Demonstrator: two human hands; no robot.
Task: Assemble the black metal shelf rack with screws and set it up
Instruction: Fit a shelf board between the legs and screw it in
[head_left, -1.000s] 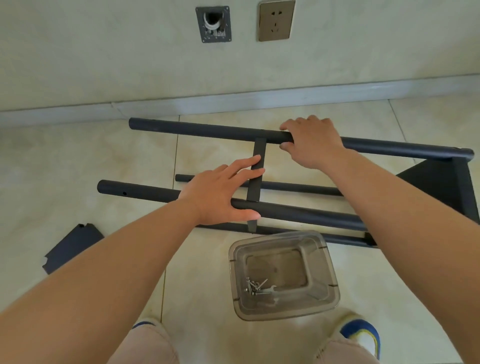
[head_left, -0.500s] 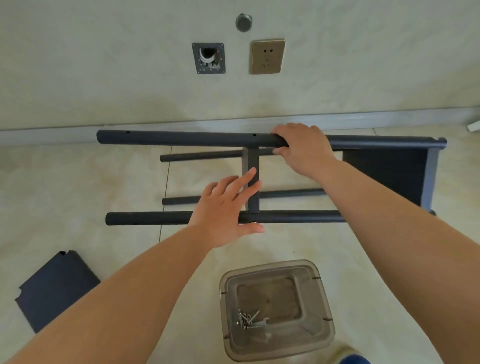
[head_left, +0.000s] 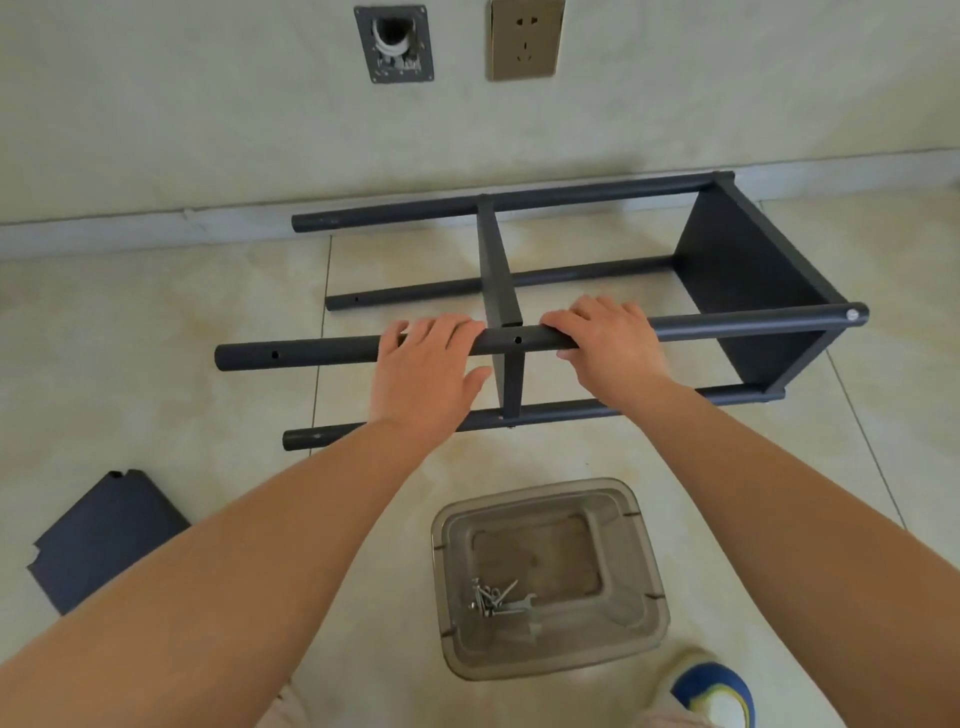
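Your left hand (head_left: 423, 371) lies flat and open over the near upper pole (head_left: 571, 338) of the shelf rack (head_left: 748, 275), which rests on its side on the floor (head_left: 156, 338), while your right hand (head_left: 605, 340) curls closed on that pole just across the middle shelf panel (head_left: 501, 291). Wrap the left too before turning the frame, since the loose panel (head_left: 104, 538) and the screws (head_left: 491, 597) in the tub (head_left: 644, 561) nearer you still wait. Half a second ago the right hand held the far pole; the rack has since rolled towards you.
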